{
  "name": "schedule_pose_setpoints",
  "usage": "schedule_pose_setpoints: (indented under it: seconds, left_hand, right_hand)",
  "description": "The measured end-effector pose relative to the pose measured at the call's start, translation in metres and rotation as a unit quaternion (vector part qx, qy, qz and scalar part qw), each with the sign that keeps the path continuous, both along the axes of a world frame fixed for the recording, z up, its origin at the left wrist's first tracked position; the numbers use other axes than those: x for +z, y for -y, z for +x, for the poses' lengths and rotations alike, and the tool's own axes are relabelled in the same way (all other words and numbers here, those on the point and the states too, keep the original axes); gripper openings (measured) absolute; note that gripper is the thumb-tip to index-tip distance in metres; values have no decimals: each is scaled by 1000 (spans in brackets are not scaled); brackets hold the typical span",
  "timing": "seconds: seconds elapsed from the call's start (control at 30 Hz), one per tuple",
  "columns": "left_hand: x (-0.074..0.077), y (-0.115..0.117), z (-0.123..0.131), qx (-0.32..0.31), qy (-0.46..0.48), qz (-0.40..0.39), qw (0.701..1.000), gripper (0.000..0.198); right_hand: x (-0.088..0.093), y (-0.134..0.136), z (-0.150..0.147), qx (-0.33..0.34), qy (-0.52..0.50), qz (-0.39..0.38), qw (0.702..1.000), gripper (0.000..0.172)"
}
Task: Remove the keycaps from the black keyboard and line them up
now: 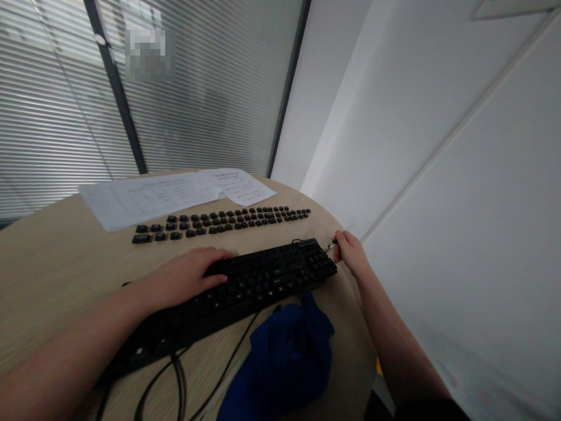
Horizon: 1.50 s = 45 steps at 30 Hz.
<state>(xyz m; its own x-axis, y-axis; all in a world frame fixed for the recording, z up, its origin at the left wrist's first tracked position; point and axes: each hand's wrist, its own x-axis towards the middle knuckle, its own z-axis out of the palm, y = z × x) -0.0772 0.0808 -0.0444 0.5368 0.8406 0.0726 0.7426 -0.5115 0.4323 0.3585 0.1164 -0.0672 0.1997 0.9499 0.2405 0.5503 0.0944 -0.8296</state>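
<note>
A black keyboard (263,278) lies slantwise on the table, its top rows bare of keycaps. My left hand (193,275) rests on its left half, fingers stretched out and thumb apart. Just past the keyboard's right end, my right hand (348,251) is closed in a pinch on a slim tool with thin wires, which looks like a wire keycap puller (329,247). Its tip points at the keyboard's corner; whether a keycap is in it I cannot tell. Behind the keyboard, several loose black keycaps (228,221) stand in rows.
Printed paper sheets (166,196) lie at the back of the round wooden table (52,251). A crumpled blue cloth (289,356) and black cables (179,380) are in front of the keyboard. A white wall (421,117) rises close on the right, a glass partition with blinds behind.
</note>
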Motion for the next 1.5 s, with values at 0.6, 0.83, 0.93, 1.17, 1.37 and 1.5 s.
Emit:
schedule_pose_setpoints:
  seconds: [0.6, 0.83, 0.93, 1.17, 1.37, 1.5]
  left_hand:
    - [3, 1, 1, 13, 2, 0, 1000, 53]
    - [2, 2, -1, 19, 0, 6, 1000, 51]
    - [2, 1, -1, 22, 4, 2, 1000, 51]
    - [4, 2, 3, 26, -4, -2, 1000, 51]
    - [6, 2, 3, 27, -29, -6, 999, 55]
    - [4, 2, 3, 27, -31, 0, 999, 54]
  right_hand:
    - [11, 7, -21, -19, 132, 0, 991, 21]
    - [13, 11, -26, -19, 117, 10, 993, 22]
    - [12, 13, -25, -22, 109, 23, 993, 20]
    - [-1, 6, -19, -63, 74, 51, 994, 29]
    - [-6, 2, -18, -66, 85, 58, 992, 27]
    - [3, 6, -23, -34, 125, 36, 991, 24]
